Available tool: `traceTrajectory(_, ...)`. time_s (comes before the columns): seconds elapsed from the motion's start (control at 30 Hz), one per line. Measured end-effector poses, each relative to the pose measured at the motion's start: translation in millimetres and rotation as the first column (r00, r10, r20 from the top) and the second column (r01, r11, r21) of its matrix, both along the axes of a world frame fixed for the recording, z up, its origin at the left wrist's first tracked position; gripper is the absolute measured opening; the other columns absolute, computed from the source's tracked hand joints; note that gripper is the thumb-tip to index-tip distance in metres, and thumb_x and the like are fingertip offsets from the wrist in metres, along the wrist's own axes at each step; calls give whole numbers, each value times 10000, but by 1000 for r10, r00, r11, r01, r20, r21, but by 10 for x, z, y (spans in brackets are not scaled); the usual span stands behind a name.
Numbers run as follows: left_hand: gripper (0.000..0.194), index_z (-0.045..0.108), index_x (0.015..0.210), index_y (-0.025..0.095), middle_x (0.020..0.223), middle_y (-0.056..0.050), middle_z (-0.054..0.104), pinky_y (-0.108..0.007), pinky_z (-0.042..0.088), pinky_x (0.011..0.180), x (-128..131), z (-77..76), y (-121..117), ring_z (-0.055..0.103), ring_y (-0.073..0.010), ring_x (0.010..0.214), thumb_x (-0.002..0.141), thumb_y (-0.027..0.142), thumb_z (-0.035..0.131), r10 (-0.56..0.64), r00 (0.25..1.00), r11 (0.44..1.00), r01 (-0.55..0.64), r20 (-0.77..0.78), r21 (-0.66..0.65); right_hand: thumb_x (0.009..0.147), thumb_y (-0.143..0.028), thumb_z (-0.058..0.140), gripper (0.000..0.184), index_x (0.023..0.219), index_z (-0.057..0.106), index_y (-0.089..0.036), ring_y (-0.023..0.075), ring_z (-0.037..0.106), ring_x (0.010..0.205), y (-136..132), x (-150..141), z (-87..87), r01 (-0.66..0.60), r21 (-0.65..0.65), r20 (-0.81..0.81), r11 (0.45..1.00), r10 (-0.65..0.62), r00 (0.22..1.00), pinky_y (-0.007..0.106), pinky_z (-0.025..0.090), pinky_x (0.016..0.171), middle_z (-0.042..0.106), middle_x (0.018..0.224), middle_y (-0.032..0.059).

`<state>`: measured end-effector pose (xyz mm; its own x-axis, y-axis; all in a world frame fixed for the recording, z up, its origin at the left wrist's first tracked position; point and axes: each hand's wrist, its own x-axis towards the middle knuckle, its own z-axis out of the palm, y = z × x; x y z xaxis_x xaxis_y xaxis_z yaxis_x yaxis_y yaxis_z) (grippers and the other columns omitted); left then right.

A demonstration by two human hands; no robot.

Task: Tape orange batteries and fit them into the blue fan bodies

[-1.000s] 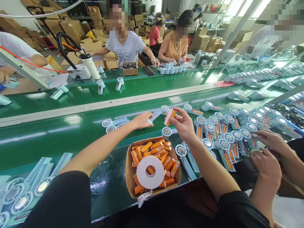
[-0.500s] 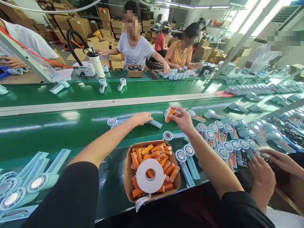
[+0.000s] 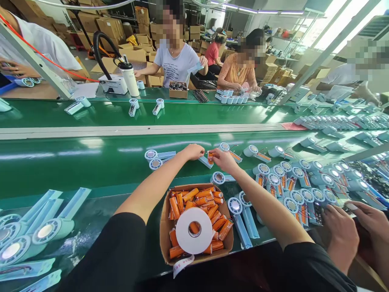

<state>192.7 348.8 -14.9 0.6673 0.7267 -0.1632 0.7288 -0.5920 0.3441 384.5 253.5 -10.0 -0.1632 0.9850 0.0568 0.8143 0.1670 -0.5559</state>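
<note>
Orange-celled housings: to your right, several pale-blue plastic housings with round heads [image 3: 275,179] carry orange cylinders in their handles, so that portion appears done.
Bare housings: the pale-blue pair with empty trough handles [image 3: 239,223], just right of the carton, appears left to fill, as do most handles in the pale-blue pile [image 3: 45,231] at your left.
Housing in hand: one pale-blue plastic trough handle [image 3: 205,162] extends from your left hand [image 3: 194,151] above the glossy green belt [image 3: 75,166]; its filling looks unfinished.
Left grip: your fingers close over the housing's head end; the fingertips are hidden.
Right grip: your right hand [image 3: 223,159] pinches one orange-wrapped cylinder [image 3: 210,157] between thumb and fingers, at the handle's open end. You cannot tell whether it is seated.
Supply: the brown cardboard carton [image 3: 165,243] on the dark green bench [image 3: 75,247] holds many orange cylinders [image 3: 191,194], with a white tape roll [image 3: 182,231] on top.
</note>
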Motion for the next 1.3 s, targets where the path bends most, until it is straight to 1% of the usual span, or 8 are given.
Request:
traceTrajectory(0.27,338,682,1286,175,1301,-104,696,-460,614,1003,123,12,-72,696,-234,1145,1047,414,671,125,992,990,-124,14,-65,1022,-359,664,311,1299,756,-250,343,790,967,124,-151,-7,-67,-160,391,985,126,912,370,566,828,829,1027,144)
traceTrajectory(0.5,356,672,1318,181,1317,-110,694,-470,605,1018,220,248,-146,696,-241,1161,1050,414,662,197,980,979,-196,3,-53,907,-347,825,253,1131,829,-230,402,777,1070,239,-267,289,-70,-185,382,980,138,914,474,598,924,831,1068,174)
traceTrajectory(0.67,429,622,1438,233,1448,-160,661,-520,496,1156,-86,533,-794,614,-344,1367,1044,402,629,169,983,983,-173,68,53,1054,-358,608,308,1300,774,-278,285,753,1185,-720,152,507,60,142,-44,988,-54,998,451,623,1006,804,1279,83)
traceTrajectory(0.8,282,761,1172,296,1246,-52,777,-346,519,1117,-752,408,-1752,698,-233,1212,988,502,703,-418,878,907,417,234,58,966,-482,758,232,1000,844,-269,232,802,838,-1991,294,206,292,192,-624,937,-113,773,358,676,759,846,934,44)
traceTrajectory(0.9,384,750,1266,272,1362,-92,740,-427,473,1217,-1127,274,-2283,645,-288,1336,934,462,775,-536,804,844,512,257,158,921,-535,801,283,885,844,-258,225,787,709,-2519,166,-11,383,71,-707,921,-224,671,338,674,664,828,802,46)
traceTrajectory(1.0,643,654,1451,252,1590,-126,584,-496,413,1290,-1250,222,-2490,489,-354,1521,857,405,845,-484,857,873,460,176,159,884,-599,821,351,842,831,-250,231,780,700,-2564,-37,-41,450,2,-754,893,-294,587,355,678,660,816,772,48)
traceTrajectory(1.17,556,662,1437,239,1519,-108,642,-551,419,1294,-1389,236,-2586,428,-367,1559,899,108,712,-453,879,876,407,152,258,880,-574,832,344,839,809,-233,174,736,678,-2360,-356,155,388,18,-820,921,-209,532,278,638,622,801,783,38)
traceTrajectory(1.3,517,635,1415,188,1392,-152,701,-646,453,1243,-1679,272,-2817,426,-418,1526,925,264,777,-304,882,897,138,359,420,871,-544,828,426,1167,778,-242,89,602,534,-2455,-770,238,58,-160,-846,985,-167,507,193,434,385,813,1101,54)
